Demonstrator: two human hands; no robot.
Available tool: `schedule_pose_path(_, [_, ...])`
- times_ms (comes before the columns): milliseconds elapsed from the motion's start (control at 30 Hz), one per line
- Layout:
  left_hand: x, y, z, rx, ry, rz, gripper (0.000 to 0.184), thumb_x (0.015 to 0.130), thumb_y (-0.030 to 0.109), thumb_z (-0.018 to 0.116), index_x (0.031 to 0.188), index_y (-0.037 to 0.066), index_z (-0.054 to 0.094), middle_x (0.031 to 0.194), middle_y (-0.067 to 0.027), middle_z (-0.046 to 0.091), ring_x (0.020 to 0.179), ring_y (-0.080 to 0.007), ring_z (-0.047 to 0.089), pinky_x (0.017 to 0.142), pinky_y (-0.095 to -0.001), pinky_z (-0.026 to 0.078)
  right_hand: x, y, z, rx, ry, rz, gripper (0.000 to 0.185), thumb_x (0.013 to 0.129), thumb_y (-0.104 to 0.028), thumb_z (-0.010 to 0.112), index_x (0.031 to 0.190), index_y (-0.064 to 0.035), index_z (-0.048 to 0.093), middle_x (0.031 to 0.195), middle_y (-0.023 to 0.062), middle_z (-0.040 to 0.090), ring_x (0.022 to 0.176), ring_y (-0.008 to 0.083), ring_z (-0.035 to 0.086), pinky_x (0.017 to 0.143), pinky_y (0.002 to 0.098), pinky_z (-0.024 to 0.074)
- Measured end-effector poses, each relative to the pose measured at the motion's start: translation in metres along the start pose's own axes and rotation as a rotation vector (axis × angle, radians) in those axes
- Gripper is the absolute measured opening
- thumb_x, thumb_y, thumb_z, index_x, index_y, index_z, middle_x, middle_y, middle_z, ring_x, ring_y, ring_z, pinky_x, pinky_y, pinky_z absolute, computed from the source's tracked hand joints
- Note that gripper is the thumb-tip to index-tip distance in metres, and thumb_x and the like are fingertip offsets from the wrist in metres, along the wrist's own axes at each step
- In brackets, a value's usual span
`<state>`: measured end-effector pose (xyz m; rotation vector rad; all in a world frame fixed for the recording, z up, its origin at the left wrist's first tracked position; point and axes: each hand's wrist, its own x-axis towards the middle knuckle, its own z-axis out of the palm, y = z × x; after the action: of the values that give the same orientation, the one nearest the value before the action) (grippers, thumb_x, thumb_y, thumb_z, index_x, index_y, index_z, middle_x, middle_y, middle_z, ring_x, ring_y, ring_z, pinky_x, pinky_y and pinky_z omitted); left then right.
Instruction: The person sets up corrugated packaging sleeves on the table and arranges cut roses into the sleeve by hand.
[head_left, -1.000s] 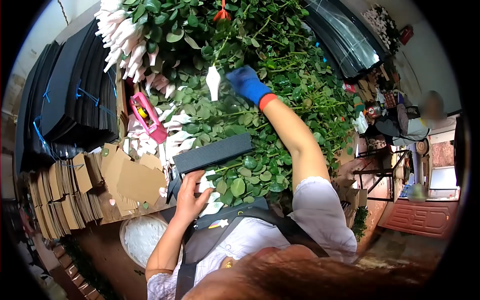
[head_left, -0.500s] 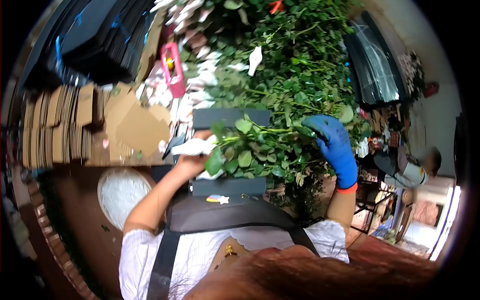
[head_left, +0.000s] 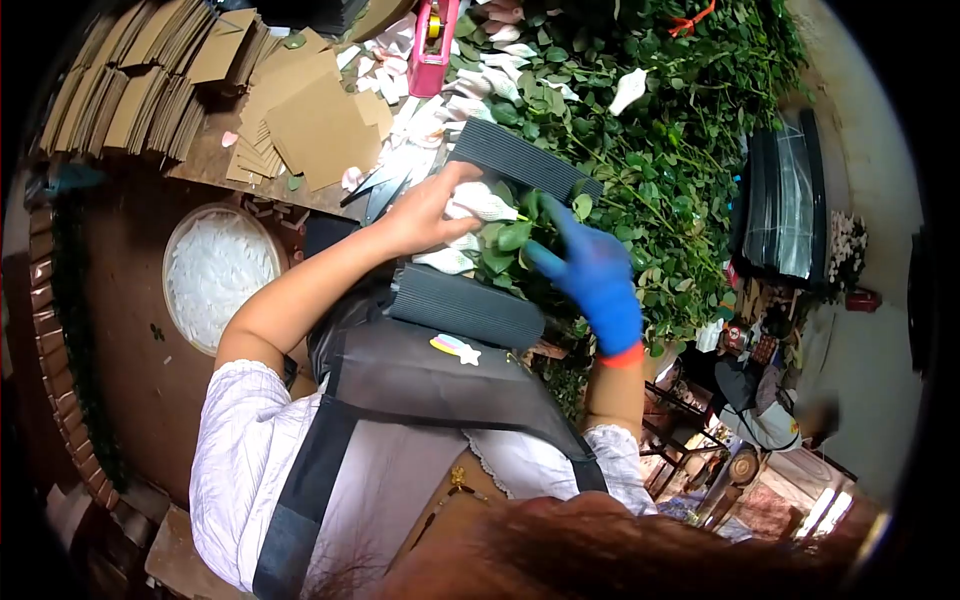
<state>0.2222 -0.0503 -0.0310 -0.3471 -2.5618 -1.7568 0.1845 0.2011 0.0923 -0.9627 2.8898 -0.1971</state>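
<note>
My bare left hand (head_left: 435,212) curls its fingers and thumb around a rose (head_left: 485,202) whose head is in a white net sleeve. Another netted rose head (head_left: 445,262) lies just below it. These roses rest between two dark corrugated pieces, an upper one (head_left: 525,158) and a lower rolled one (head_left: 470,305). My right hand (head_left: 592,275), in a blue glove with an orange cuff, is at the green leaves (head_left: 512,236) beside the heads, thumb and forefinger spread apart. Some stems are hidden beneath leaves and the glove.
Scissors (head_left: 385,188) lie left of the roses, near cardboard sheets (head_left: 322,130) and a pink tape dispenser (head_left: 432,50). Leafy rose stems (head_left: 690,160) heap up at right. A round tub of white pieces (head_left: 220,275) stands at lower left. Another person (head_left: 765,415) is at far right.
My right hand has moved left along the stems, close to the rose heads. My left hand stays at the heads. The camera view has turned and shifted.
</note>
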Motion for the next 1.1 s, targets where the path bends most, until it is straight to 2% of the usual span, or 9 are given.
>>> schedule_pose_path(67, [0.001,0.000,0.001,-0.017,0.012,-0.016,0.066,0.084,0.019,0.079,0.136,0.005,0.042,0.125,-0.0187,0.065,0.115,-0.0330,0.065,0.097,-0.0389,0.052,0.021,0.003,0.031,-0.121,-0.094,0.005,0.041,0.089,-0.043,0.067,0.125,-0.0214,0.064,0.077,0.0112,0.069,0.071,0.0311,0.068,0.066,0.0432,0.0537])
schedule_pose_path(200, [0.000,0.000,0.004,-0.003,0.071,-0.019,0.065,0.082,0.017,0.080,0.132,0.004,0.040,0.110,-0.0200,0.065,0.098,-0.0317,0.069,0.078,-0.0389,0.059,0.034,0.004,0.028,0.066,-0.104,0.144,0.034,0.091,-0.042,0.065,0.119,-0.0223,0.064,0.081,0.0101,0.071,0.075,0.0326,0.070,0.067,0.0454,0.0539])
schedule_pose_path(433, [0.005,0.005,-0.006,0.002,-0.032,-0.086,0.051,0.087,0.024,0.078,0.121,0.003,0.047,0.110,-0.0172,0.068,0.101,-0.0304,0.069,0.081,-0.0388,0.056,0.049,-0.003,0.049,-0.029,-0.190,0.153,0.028,0.095,-0.042,0.059,0.112,-0.0207,0.064,0.084,0.0104,0.073,0.077,0.0333,0.071,0.069,0.0464,0.0549])
schedule_pose_path(567, [0.009,0.024,-0.010,0.070,0.036,-0.284,0.028,0.102,0.031,0.060,0.099,0.004,0.054,0.077,-0.0126,0.067,0.076,-0.0293,0.070,0.068,-0.0393,0.053,0.040,-0.004,0.064,0.015,-0.072,0.114,0.023,0.096,-0.039,0.059,0.110,-0.0215,0.063,0.082,0.0084,0.073,0.075,0.0321,0.071,0.065,0.0445,0.0544])
schedule_pose_path(767, [-0.011,0.025,-0.012,-0.095,0.240,-0.229,0.024,0.101,0.024,0.057,0.088,0.006,0.066,0.074,-0.0087,0.067,0.063,-0.0201,0.064,0.060,-0.0334,0.047,0.040,-0.002,0.067,0.092,-0.065,0.132,0.022,0.097,-0.039,0.059,0.110,-0.0219,0.063,0.082,0.0072,0.073,0.074,0.0316,0.070,0.064,0.0429,0.0534])
schedule_pose_path(833, [-0.030,0.007,-0.033,-0.385,0.417,-0.317,0.024,0.102,0.015,0.059,0.084,0.000,0.064,0.079,-0.0016,0.069,0.074,-0.0076,0.061,0.070,-0.0244,0.049,0.041,0.001,0.068,0.078,-0.126,0.154,0.024,0.095,-0.040,0.060,0.112,-0.0218,0.064,0.084,0.0079,0.073,0.076,0.0319,0.071,0.064,0.0431,0.0534])
schedule_pose_path(900, [-0.024,0.022,-0.057,-0.322,0.636,-0.193,0.022,0.101,0.010,0.057,0.082,0.000,0.061,0.082,-0.0023,0.067,0.074,-0.0095,0.063,0.073,-0.0237,0.050,0.039,0.004,0.070,0.126,-0.119,0.156,0.027,0.095,-0.040,0.061,0.114,-0.0217,0.064,0.085,0.0090,0.074,0.078,0.0323,0.071,0.065,0.0440,0.0539])
schedule_pose_path(967, [-0.031,-0.006,-0.054,-0.536,0.404,-0.393,0.011,0.096,0.010,0.064,0.091,0.000,0.062,0.087,-0.0035,0.063,0.072,-0.0095,0.062,0.071,-0.0233,0.050,0.040,0.007,0.069,0.158,-0.163,0.151,0.032,0.093,-0.042,0.062,0.117,-0.0212,0.064,0.087,0.0104,0.074,0.079,0.0331,0.071,0.068,0.0448,0.0547])
schedule_pose_path(1100, [-0.010,-0.010,-0.016,-0.202,0.070,-0.497,0.023,0.095,0.021,0.073,0.095,0.000,0.064,0.074,0.0021,0.060,0.069,-0.0063,0.055,0.066,-0.0229,0.046,0.043,0.002,0.065,0.115,-0.199,0.174,0.036,0.088,-0.040,0.066,0.118,-0.0198,0.064,0.088,0.0109,0.074,0.079,0.0323,0.072,0.071,0.0448,0.0557])
